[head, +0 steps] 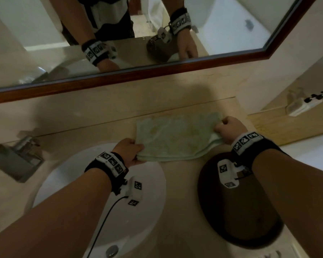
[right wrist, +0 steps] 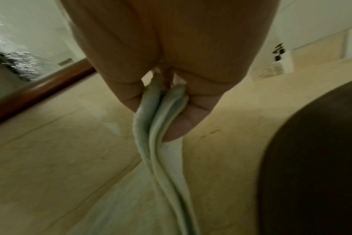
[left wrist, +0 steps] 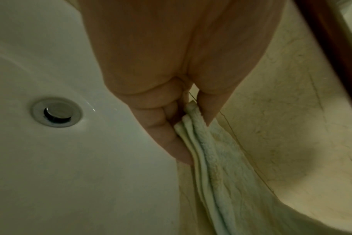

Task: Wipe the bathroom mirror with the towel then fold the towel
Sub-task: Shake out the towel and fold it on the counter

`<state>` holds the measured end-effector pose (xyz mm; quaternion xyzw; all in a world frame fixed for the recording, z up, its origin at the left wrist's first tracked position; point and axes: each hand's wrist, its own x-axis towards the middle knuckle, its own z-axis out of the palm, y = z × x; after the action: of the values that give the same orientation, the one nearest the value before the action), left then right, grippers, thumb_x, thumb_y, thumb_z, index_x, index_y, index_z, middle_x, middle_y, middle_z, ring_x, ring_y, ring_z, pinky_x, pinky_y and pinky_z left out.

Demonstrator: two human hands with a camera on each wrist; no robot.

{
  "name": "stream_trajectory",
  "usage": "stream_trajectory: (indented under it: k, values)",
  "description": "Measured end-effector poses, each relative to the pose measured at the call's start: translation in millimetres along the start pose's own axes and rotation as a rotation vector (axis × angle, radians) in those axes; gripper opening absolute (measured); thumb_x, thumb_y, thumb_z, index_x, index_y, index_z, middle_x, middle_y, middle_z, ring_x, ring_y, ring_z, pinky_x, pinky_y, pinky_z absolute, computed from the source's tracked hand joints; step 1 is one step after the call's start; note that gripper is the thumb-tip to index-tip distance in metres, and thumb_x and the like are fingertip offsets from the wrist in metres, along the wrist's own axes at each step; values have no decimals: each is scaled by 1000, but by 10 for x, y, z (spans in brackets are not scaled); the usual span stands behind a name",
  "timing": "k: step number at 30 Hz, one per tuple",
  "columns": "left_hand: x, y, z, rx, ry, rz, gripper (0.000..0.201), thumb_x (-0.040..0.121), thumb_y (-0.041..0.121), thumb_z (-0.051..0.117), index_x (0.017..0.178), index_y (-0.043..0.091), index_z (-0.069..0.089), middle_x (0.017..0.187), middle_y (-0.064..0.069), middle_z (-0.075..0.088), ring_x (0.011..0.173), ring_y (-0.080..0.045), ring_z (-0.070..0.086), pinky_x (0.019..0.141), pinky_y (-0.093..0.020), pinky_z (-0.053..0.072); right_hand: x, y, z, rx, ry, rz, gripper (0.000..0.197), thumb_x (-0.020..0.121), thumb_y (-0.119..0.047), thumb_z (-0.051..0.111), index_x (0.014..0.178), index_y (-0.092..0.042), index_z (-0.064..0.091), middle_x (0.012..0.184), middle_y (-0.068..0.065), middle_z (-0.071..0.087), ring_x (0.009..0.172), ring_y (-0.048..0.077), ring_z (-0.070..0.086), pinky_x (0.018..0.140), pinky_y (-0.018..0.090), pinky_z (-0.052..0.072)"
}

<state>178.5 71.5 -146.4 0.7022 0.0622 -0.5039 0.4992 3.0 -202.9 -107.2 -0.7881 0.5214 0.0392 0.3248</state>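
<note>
Pinching towel (head: 177, 135) ends | left hand (head: 128, 151) grips left end | right hand (head: 229, 128) grips right end

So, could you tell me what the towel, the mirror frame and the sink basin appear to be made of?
The towel looks like pale green terry cloth: a looped, fuzzy pile shows in the left wrist view, and it drapes in soft layers. The mirror frame seems to be reddish-brown wood with a smooth, slightly glossy finish, though it could be a veneer. The sink basin looks like glazed white ceramic, smooth with faint highlights.
</note>
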Motion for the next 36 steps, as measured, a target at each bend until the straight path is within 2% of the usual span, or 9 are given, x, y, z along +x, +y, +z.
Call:
stream_trajectory:
  k: [5, 8, 10, 13, 16, 19, 25, 30, 36]
  values:
    - [-28, -13, -38, -31, -37, 19, 10, 101, 1, 56, 101, 9, 62, 119, -16, 67, 93, -27, 69, 70, -36, 63, -322, -633, 216, 42, 66, -249, 26, 91, -28, 60, 72, -14, 48, 65, 0, 45, 62, 22, 45, 52, 30, 31]
    - [-25, -48, -45, -147, -25, -3, 12, 103, 15, 57, 111, 9, 63, 122, -16, 67, 101, -33, 68, 83, -46, 61, -594, -1029, 575, 96, -30, -375, 18, 93, -34, 60, 92, -18, 54, 82, 1, 54, 78, 26, 56, 68, 32, 40]
    - [9, -75, -57, -258, -1, -23, 36, 103, 40, 57, 117, 9, 64, 118, -16, 70, 107, -38, 68, 92, -53, 58, -754, -1193, 790, 78, -195, -399, 26, 93, -39, 61, 108, -19, 54, 95, 3, 61, 86, 27, 63, 70, 33, 49]
    - [45, -91, -98, -350, 5, -57, 50, 98, 56, 55, 114, 10, 64, 114, -15, 70, 107, -38, 67, 92, -55, 57, -722, -1194, 959, -88, -279, -335, 38, 98, -47, 53, 121, -17, 54, 108, 7, 66, 94, 26, 64, 70, 30, 49]
    - [42, -105, -103, -273, -5, -55, 37, 101, 35, 61, 126, 8, 58, 126, -17, 65, 107, -36, 66, 88, -51, 58, -521, -1016, 903, -163, -173, -157, 37, 98, -33, 54, 126, -8, 55, 125, 14, 61, 106, 31, 60, 81, 33, 48]
    - [60, -128, -109, -239, -7, -56, 37, 102, 21, 61, 133, 4, 53, 133, -19, 62, 109, -35, 65, 77, -45, 60, -407, -817, 863, -144, -223, 60, 48, 95, -30, 59, 132, -2, 48, 117, 15, 58, 105, 33, 59, 85, 38, 52]
    - [44, -152, -75, -266, -12, -80, 42, 97, 15, 68, 135, 0, 56, 134, -18, 63, 118, -35, 63, 76, -38, 58, -380, -651, 1047, 53, -401, 146, 30, 89, -35, 70, 98, -8, 59, 101, 10, 62, 106, 31, 65, 97, 46, 55]
    - [-131, -51, -104, -290, -61, -21, 35, 99, 13, 63, 133, 5, 59, 127, -14, 66, 109, -29, 66, 77, -33, 59, -442, -624, 940, 441, -468, 226, 25, 82, -22, 71, 105, -16, 64, 115, 10, 63, 101, 27, 66, 86, 43, 59]
    - [-560, 100, -84, -324, -96, 44, 22, 100, 9, 62, 119, 1, 63, 107, -14, 69, 85, -26, 69, 58, -29, 62, -892, -727, 601, 720, -394, 366, 14, 95, -12, 60, 84, -4, 56, 77, 12, 55, 69, 27, 56, 62, 37, 52]
